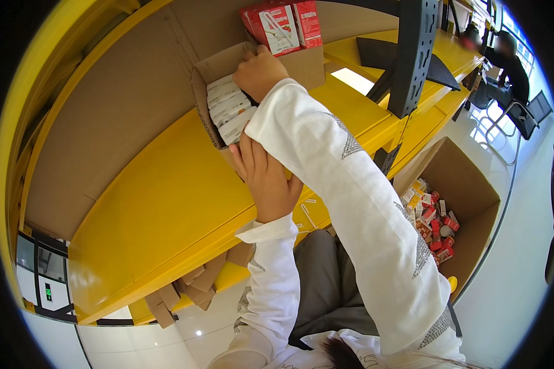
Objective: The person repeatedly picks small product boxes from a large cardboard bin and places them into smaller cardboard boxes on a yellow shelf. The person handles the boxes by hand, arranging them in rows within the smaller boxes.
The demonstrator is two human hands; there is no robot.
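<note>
1. White cartons [228, 109] are sitting inside the cardboard box [218, 64] on the yellow shelf [178, 178].
2. The left hand [266, 181], fingers extended, is touching its near end; bracing is likely helping.
3. The right hand [260, 74] is resting curled alongside, grip hidden.

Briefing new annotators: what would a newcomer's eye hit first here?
Likely the bright yellow shelf sweeping across left and centre. Then, upper centre, the right hand at a cardboard carton of packed white boxes, with the left hand just below. At right, a larger open carton holds jumbled, mostly red-and-white packages.
</note>
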